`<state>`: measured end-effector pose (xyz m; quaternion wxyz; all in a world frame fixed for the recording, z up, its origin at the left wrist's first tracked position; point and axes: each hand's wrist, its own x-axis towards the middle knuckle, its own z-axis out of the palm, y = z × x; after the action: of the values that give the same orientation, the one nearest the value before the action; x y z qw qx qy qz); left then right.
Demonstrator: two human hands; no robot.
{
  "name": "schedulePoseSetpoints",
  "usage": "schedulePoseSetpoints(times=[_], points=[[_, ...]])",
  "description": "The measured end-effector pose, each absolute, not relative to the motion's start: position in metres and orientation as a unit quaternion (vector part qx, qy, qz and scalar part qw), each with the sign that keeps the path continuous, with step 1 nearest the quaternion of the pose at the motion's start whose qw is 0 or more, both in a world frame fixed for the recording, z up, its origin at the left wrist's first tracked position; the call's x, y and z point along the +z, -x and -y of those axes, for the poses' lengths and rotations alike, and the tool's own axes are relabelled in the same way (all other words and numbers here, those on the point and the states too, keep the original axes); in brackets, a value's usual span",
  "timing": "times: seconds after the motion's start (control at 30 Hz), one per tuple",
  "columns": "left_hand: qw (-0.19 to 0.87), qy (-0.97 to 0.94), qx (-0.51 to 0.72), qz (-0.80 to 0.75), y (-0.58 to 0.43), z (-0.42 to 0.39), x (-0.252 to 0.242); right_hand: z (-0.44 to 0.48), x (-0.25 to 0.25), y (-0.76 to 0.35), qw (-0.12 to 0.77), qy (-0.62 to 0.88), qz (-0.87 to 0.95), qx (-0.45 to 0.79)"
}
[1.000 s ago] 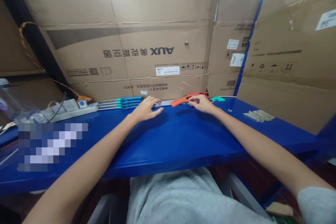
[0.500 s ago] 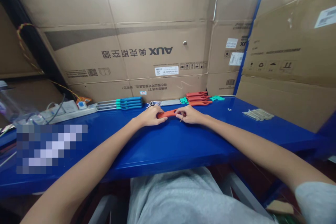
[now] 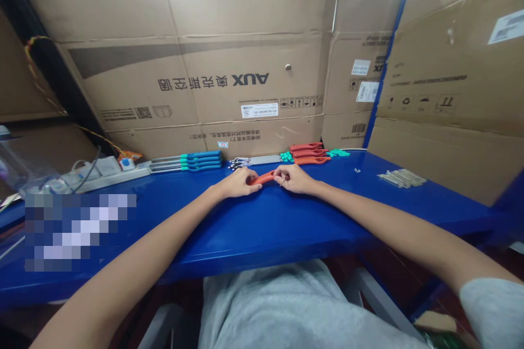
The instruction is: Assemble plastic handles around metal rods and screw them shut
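Observation:
An orange plastic handle, like that of a long-nosed lighter, lies level between my hands just above the blue table. My left hand is closed around its left end, thumb along the near side. At its other end, my right hand is closed in a pinch, fingers covering that end. A thin small piece shows below the right fingertips, too small to name. Behind my hands lie red and orange handles of the same kind, stacked beside green parts and a row of thin metal rods.
Several blue-handled long lighters lie at the back left, near a power strip with plugs and cables. On the right are a pile of pale thin pieces and some tiny bits. Cardboard walls the back of the blue table.
The orange handle has tilted or turned slightly between my hands, and less of the thin piece shows below my right fingers. Both hands stay in nearly the same place.

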<state>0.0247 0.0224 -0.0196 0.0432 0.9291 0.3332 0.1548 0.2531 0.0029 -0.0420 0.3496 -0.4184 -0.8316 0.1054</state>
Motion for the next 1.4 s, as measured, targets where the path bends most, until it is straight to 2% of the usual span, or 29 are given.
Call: schedulePoseSetpoints(times=[0.13,0.4,0.6,0.7,0.73,0.8,0.87,0.97,1.4], points=[[0.017,-0.921,0.188,-0.342,-0.030,-0.024,-0.024,-0.001,-0.038,-0.251,0.373,0.423,0.812,0.148],[0.043,-0.894,0.210,-0.393,-0.035,-0.024,-0.026,-0.001,-0.035,-0.249,0.399,0.417,0.790,0.206],[-0.050,-0.879,0.241,-0.408,-0.027,-0.028,-0.022,-0.012,-0.021,-0.262,0.452,0.422,0.727,0.300],[-0.073,-0.869,0.242,-0.426,-0.016,-0.032,-0.019,-0.016,-0.013,-0.281,0.489,0.481,0.689,0.232],[-0.073,-0.867,0.240,-0.431,-0.012,-0.034,-0.018,-0.017,-0.012,-0.287,0.482,0.500,0.697,0.179],[-0.065,-0.862,0.245,-0.438,-0.005,-0.038,-0.016,-0.016,-0.010,-0.296,0.412,0.544,0.722,0.110],[-0.064,-0.856,0.254,-0.445,0.001,-0.042,-0.014,-0.014,-0.008,-0.300,0.346,0.571,0.739,0.092],[-0.073,-0.850,0.264,-0.451,0.006,-0.046,-0.013,-0.011,-0.006,-0.298,0.294,0.580,0.755,0.082],[-0.102,-0.858,0.250,-0.437,0.009,-0.047,-0.012,-0.017,-0.009,-0.299,0.274,0.591,0.759,0.014]])
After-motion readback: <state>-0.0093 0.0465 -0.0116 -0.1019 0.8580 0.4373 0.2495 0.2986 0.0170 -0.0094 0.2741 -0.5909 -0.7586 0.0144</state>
